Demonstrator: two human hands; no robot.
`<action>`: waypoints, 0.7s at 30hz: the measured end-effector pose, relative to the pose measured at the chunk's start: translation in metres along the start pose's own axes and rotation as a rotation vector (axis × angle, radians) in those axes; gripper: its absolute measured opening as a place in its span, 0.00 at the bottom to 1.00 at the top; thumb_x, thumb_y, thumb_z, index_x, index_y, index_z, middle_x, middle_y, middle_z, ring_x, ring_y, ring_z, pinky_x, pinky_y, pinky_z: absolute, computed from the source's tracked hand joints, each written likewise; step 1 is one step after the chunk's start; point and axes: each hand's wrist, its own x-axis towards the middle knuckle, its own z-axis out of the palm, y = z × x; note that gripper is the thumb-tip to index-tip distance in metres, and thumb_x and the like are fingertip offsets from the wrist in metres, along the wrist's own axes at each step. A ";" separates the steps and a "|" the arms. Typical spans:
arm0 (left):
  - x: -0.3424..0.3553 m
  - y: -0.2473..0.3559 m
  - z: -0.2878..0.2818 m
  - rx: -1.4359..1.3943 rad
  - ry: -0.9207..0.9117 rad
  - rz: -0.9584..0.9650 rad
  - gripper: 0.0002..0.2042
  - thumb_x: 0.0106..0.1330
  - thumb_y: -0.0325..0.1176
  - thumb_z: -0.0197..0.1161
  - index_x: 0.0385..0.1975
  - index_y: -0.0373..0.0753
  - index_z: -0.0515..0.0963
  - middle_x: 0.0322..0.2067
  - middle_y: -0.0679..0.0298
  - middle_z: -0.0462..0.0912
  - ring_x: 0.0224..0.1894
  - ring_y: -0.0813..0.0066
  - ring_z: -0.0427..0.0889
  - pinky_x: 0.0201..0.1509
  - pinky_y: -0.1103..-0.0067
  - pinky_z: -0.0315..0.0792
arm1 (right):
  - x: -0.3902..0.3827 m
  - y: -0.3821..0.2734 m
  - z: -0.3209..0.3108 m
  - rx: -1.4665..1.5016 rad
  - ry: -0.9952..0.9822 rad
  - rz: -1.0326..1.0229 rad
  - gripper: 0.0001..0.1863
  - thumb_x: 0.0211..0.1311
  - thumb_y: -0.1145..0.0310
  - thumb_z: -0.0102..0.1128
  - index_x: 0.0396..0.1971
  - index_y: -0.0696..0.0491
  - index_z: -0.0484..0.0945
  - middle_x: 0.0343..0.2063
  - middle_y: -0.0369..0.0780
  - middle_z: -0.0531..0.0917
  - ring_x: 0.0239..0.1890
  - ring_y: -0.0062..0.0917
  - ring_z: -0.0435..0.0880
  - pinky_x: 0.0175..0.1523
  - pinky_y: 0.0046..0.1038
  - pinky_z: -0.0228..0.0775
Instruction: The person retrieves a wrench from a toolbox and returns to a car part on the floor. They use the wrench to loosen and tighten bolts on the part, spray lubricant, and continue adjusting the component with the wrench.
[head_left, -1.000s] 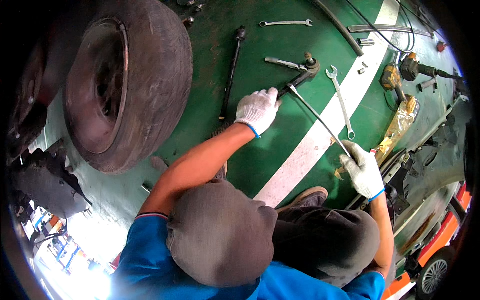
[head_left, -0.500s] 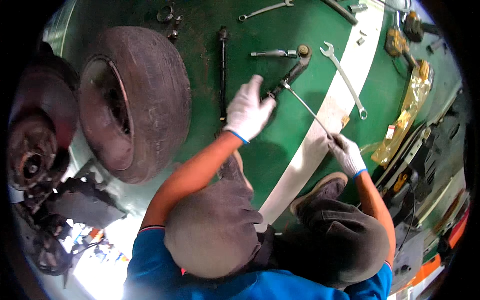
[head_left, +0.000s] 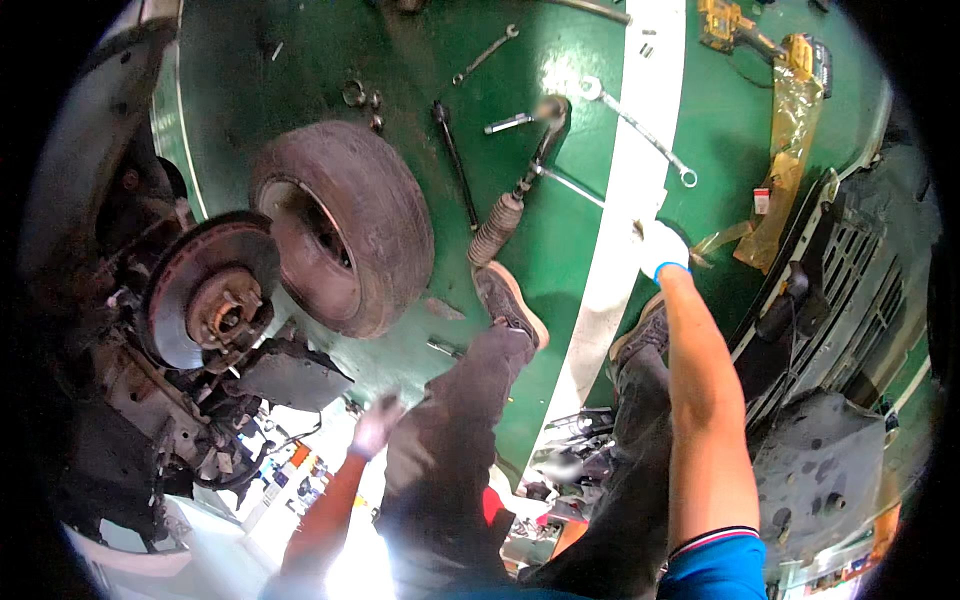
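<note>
My right hand (head_left: 662, 250), in a white glove, is at the near end of a long thin wrench (head_left: 570, 186) over the white floor strip. Its fingers look closed round that end, though they wash out against the white. The wrench's far end sits on a black tie rod (head_left: 542, 150), which has a ribbed rubber boot (head_left: 497, 228) and lies on the floor. Beside my left leg hangs my left hand (head_left: 377, 425), smeared by motion, its fingers unclear. A short chrome tool (head_left: 508, 123) touches the tie rod's far end.
A worn tire (head_left: 390, 225) lies left, next to a brake disc (head_left: 215, 290) on a car. A combination wrench (head_left: 645, 132), a smaller wrench (head_left: 487, 54) and a black bar (head_left: 455, 165) lie ahead. Right are a yellow power tool (head_left: 735, 28) and a dark bumper (head_left: 840, 270).
My left hand has left the tie rod and swung back to my left leg. My view has risen and shifted, so my legs look straighter. My right hand stays by the wrench's near end.
</note>
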 end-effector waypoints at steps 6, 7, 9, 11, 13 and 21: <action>-0.121 -0.062 0.064 -0.034 -0.240 -0.394 0.28 0.72 0.48 0.57 0.63 0.33 0.71 0.54 0.49 0.81 0.56 0.60 0.80 0.60 0.69 0.73 | 0.007 -0.005 0.000 0.027 -0.012 0.032 0.17 0.68 0.58 0.56 0.51 0.50 0.79 0.47 0.51 0.84 0.50 0.48 0.83 0.55 0.46 0.74; -0.117 -0.058 0.067 -0.066 -0.239 -0.407 0.28 0.72 0.48 0.57 0.63 0.33 0.71 0.53 0.49 0.81 0.55 0.61 0.80 0.60 0.69 0.73 | 0.008 -0.003 0.000 0.010 0.004 0.034 0.17 0.68 0.58 0.56 0.51 0.50 0.79 0.46 0.51 0.84 0.50 0.48 0.83 0.55 0.46 0.74; -0.091 -0.038 0.062 -0.111 -0.196 -0.362 0.27 0.72 0.47 0.57 0.63 0.32 0.71 0.52 0.50 0.82 0.53 0.63 0.81 0.58 0.70 0.73 | -0.002 -0.001 0.006 -0.023 -0.015 0.047 0.16 0.68 0.58 0.56 0.50 0.50 0.79 0.46 0.51 0.84 0.49 0.49 0.83 0.54 0.46 0.74; -0.047 -0.003 0.043 -0.135 -0.131 -0.262 0.27 0.72 0.46 0.58 0.62 0.32 0.72 0.50 0.51 0.83 0.51 0.65 0.82 0.57 0.72 0.74 | 0.004 -0.002 0.002 -0.046 -0.016 0.081 0.15 0.68 0.58 0.55 0.48 0.50 0.79 0.45 0.52 0.84 0.48 0.49 0.83 0.54 0.47 0.74; 0.011 0.053 0.006 -0.152 -0.033 -0.089 0.26 0.72 0.45 0.58 0.62 0.31 0.72 0.48 0.52 0.84 0.49 0.67 0.82 0.55 0.73 0.75 | 0.004 -0.006 -0.006 -0.027 -0.001 0.121 0.14 0.69 0.58 0.54 0.45 0.50 0.80 0.44 0.52 0.84 0.48 0.49 0.83 0.54 0.47 0.74; 0.151 0.308 -0.124 -0.618 0.017 0.552 0.22 0.72 0.37 0.62 0.58 0.26 0.74 0.46 0.57 0.83 0.45 0.75 0.80 0.52 0.78 0.75 | 0.007 -0.017 -0.017 0.015 -0.176 0.221 0.30 0.66 0.40 0.55 0.45 0.56 0.83 0.44 0.53 0.85 0.50 0.49 0.83 0.55 0.44 0.74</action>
